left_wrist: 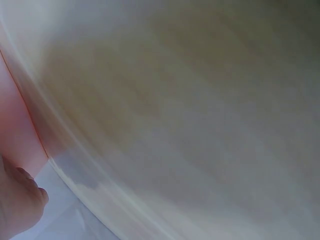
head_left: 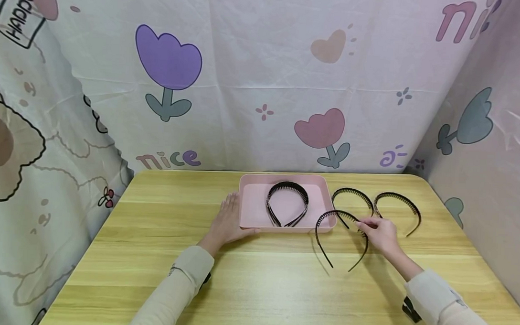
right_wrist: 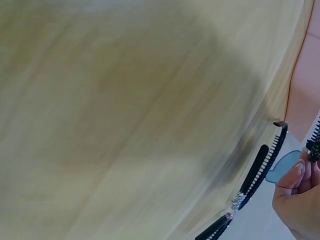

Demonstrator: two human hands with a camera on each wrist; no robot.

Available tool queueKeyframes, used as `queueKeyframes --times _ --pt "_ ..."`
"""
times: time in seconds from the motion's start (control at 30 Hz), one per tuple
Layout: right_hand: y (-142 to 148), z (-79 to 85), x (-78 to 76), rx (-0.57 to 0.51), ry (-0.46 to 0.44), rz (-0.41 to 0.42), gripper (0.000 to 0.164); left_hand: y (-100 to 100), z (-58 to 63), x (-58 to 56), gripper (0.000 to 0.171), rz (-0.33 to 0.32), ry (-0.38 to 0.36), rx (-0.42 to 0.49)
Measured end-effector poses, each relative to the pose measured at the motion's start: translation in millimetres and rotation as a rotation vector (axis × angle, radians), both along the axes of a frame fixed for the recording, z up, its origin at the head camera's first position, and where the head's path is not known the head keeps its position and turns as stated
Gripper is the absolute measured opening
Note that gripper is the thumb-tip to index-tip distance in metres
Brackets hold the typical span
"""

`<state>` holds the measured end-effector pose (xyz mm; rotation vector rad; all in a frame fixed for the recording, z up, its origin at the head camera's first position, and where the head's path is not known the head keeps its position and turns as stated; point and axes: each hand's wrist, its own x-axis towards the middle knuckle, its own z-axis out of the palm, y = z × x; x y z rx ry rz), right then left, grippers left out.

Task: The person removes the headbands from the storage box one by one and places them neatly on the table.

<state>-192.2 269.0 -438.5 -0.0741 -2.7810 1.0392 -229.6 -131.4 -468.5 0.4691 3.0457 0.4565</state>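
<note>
A shallow pink tray (head_left: 252,205) stands toward the back of the table. Against its left end rests my left hand (head_left: 228,221), fingers extended along the side and thumb at the front edge. Inside the tray, black toothed headbands (head_left: 288,185) lie nested together; their exact number is unclear. My right hand (head_left: 380,233) pinches another black toothed headband (head_left: 338,212) by its right side, ends pointing toward me. This held headband overlaps the tray's front right corner in the head view. Beyond it lie two more headbands, one nearer the tray (head_left: 352,190) and one farther right (head_left: 398,195).
The wooden table (head_left: 264,287) reaches back to a printed cloth backdrop (head_left: 245,85). More printed cloth hangs at the left and right sides. Both wrist views show mostly blurred tabletop; the right one also catches loose headbands (right_wrist: 267,165) on the table.
</note>
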Motion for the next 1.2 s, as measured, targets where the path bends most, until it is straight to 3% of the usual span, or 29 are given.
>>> queueKeyframes --times 0.77,1.2 --pt "27.1 1.8 22.7 -0.006 -0.035 -0.043 0.027 0.1 1.3 1.1 0.119 -0.004 0.008 -0.003" --pt "39.4 -10.8 36.9 0.034 -0.016 -0.028 0.022 -0.1 2.4 1.8 0.120 -0.002 0.010 0.009"
